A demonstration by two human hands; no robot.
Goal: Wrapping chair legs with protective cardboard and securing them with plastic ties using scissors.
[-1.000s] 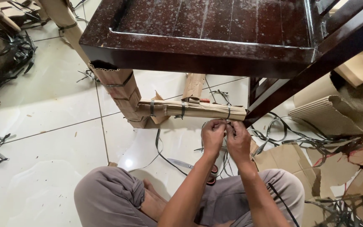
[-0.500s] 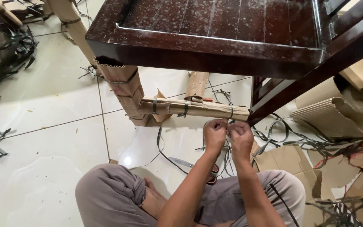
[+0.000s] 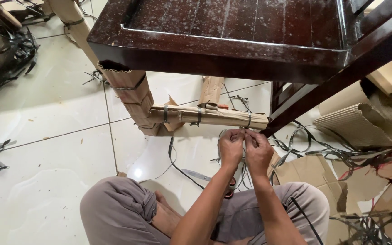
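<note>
Both hands pinched together just under the right end of the cardboard-wrapped rail: left hand and right hand closed on a thin black strap looping up around it. Rail running left to right, directly above the knuckles; both hands equally near.

Glossy white floor tiles with dark grout lines reflect soft light, with one bright glint near the lower middle; a dark brown varnished wooden chair fills the top edge; cut black straps heap at the upper left corner; torn corrugated cardboard lies along the right edge.
</note>
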